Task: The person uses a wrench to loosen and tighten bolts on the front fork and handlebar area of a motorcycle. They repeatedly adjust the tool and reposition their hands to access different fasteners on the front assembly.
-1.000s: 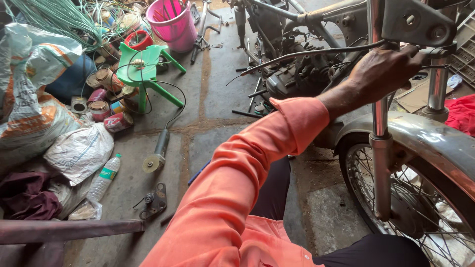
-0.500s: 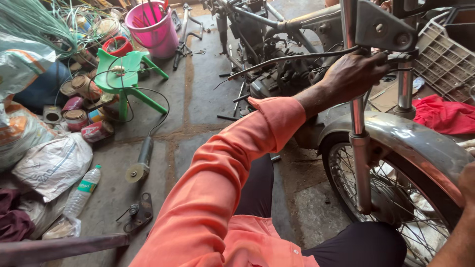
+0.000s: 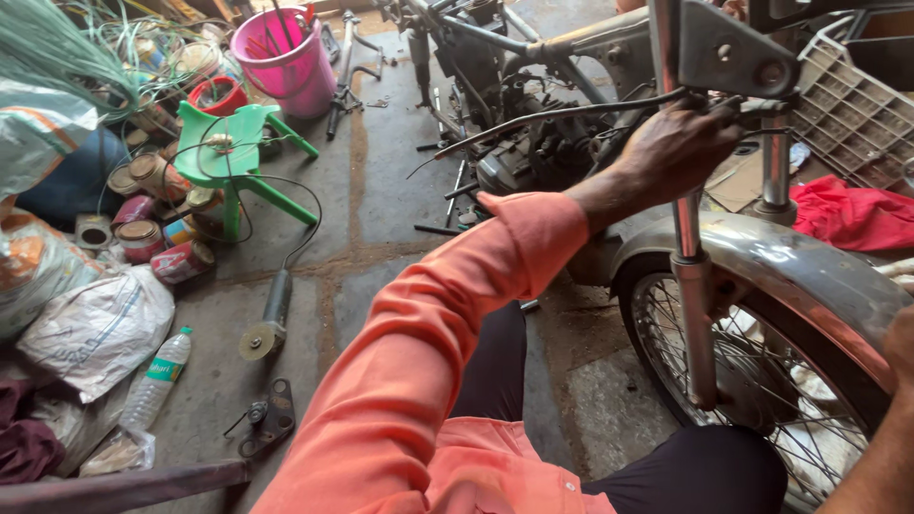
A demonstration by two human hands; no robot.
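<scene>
Your left hand is closed around the thin black cable where it meets the chromed fork tube of the stripped motorcycle, just under the grey metal fork bracket. From your grip the cable runs away leftward, sagging toward the bare engine. As far as can be judged, the bike is still well apart: no tank or seat shows, and the cable's far end hangs loose, so most of the fitting seems left. Below your grip sit the curved chrome mudguard and the spoked front wheel. Your right hand shows only at the frame's edge by the mudguard; I cannot tell whether it grips anything. Well left of your grip, on the concrete floor, lie an angle grinder and a green plastic stool.
</scene>
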